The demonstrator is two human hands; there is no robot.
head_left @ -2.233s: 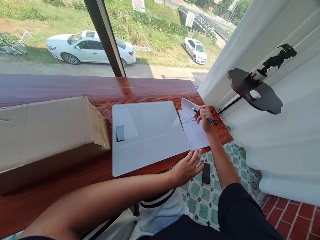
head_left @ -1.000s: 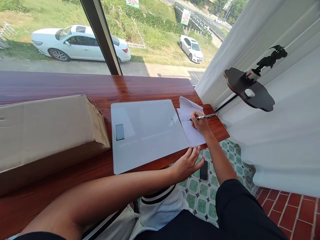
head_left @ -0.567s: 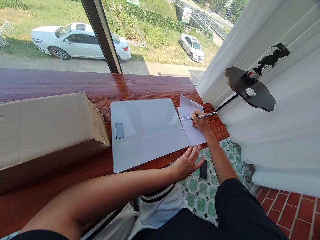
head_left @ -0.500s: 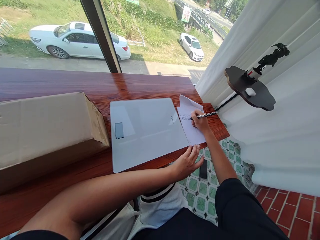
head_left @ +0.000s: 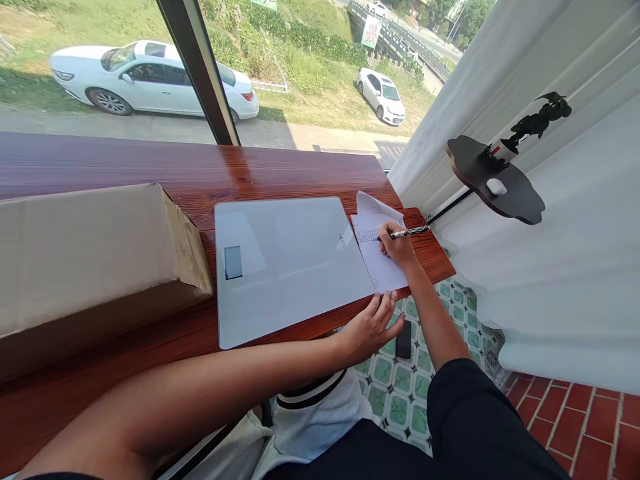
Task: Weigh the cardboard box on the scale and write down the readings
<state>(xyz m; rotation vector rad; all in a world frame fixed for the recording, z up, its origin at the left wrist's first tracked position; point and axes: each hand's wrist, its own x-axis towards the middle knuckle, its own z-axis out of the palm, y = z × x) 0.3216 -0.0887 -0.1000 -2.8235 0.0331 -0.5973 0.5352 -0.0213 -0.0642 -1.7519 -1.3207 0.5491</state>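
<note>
Since the earliest frame, right hand (head_left: 397,248) is sitting lower on the paper (head_left: 381,257) and the pen (head_left: 403,233) is now lying flatter, tip down on the sheet instead of raised off it; over the last half second almost nothing is changing, only the view is drifting slightly left.

Right hand is pinching the pen, fingers curled round the barrel; tip is touching the paper just below the block of small writing; heel of the hand is resting on the sheet.

Left hand (head_left: 373,325) is lying at the near edge of the table (head_left: 280,170), fingers loosely spread and extended; fingertips are touching the bottom corner of the paper, holding it flat.

Paper is lying at the right end of the table, just beside the white scale (head_left: 287,263), its left edge meeting the scale's right edge; a second sheet is poking out behind it.

Cardboard box (head_left: 97,250) is sitting left of the scale, corner nearly touching it.

Black phone (head_left: 403,339) is lying on the tiled floor (head_left: 455,313) below the table edge, between the two forearms; dark wall shelf (head_left: 493,183) is carrying a small plant (head_left: 537,120) off to the right.
</note>
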